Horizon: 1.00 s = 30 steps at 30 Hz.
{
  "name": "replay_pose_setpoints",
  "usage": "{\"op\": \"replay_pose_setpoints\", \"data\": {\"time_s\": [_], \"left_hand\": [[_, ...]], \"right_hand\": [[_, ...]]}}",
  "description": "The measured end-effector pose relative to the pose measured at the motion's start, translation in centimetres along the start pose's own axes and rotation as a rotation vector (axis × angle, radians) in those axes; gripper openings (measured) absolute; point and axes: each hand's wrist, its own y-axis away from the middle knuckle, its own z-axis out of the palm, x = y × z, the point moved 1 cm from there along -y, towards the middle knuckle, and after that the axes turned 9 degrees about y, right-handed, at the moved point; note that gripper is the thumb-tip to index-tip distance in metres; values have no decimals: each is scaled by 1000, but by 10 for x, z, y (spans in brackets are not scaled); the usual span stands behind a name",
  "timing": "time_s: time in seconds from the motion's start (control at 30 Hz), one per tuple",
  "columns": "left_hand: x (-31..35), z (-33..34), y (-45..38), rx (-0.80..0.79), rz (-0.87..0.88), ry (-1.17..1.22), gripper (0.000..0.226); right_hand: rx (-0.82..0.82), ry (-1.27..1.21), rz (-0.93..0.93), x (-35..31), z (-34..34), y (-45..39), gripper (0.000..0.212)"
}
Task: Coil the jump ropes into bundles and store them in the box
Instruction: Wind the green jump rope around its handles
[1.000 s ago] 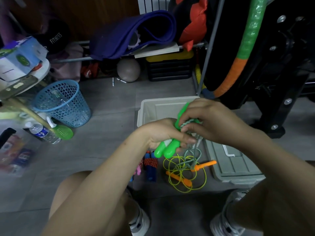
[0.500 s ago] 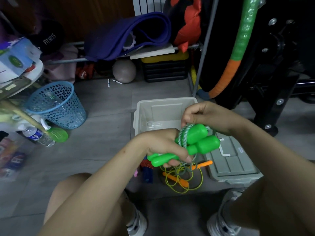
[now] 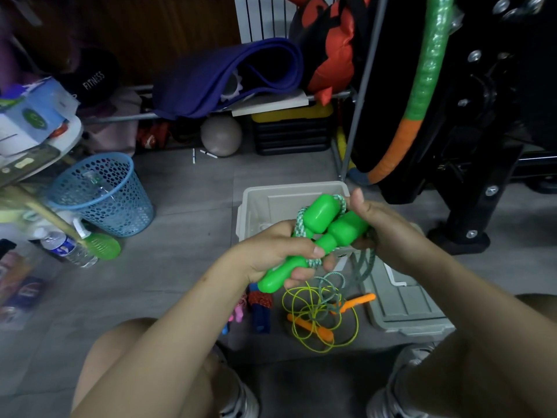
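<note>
Green-handled jump rope: gripped by left hand and right hand above open box. Risk: loose tail (hanging toward the yellow rope on the floor) snagging, unwinding the bundle.

Home storage corner used for exercise gear.

We note a grey tiled floor crowded with household and fitness items: a rolled purple mat on a low metal rack, a grey ball beneath it, a green and orange hoop leaning against black exercise equipment, a cap marked FITNESS, a blue mesh bin and a water bottle.
</note>
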Motion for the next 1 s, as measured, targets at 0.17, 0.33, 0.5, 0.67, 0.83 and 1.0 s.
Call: {"op": "replay_pose_setpoints", "data": {"time_s": [0.17, 0.33, 0.5, 0.67, 0.83, 1.0], "left_hand": [[5, -2, -4, 203, 129, 98, 32], [11, -3, -9, 278, 210, -14, 32], [11, -5, -8, 343, 140, -149, 12], [12, -13, -8, 406, 152, -204, 18], [7, -11, -13, 411, 53, -471, 19], [3, 11, -18, 277, -40, -751, 19]], "right_hand": [[-91, -134, -37, 9, 4, 1, 48], [106, -32, 20, 12, 16, 1, 29], [169, 285, 95, 2, 6, 1, 36], [206, 837, -102, -9, -6, 5, 28], [189, 976, -291, -19, -3, 9, 36], [123, 1168, -429, -18, 5, 0, 52]]}}
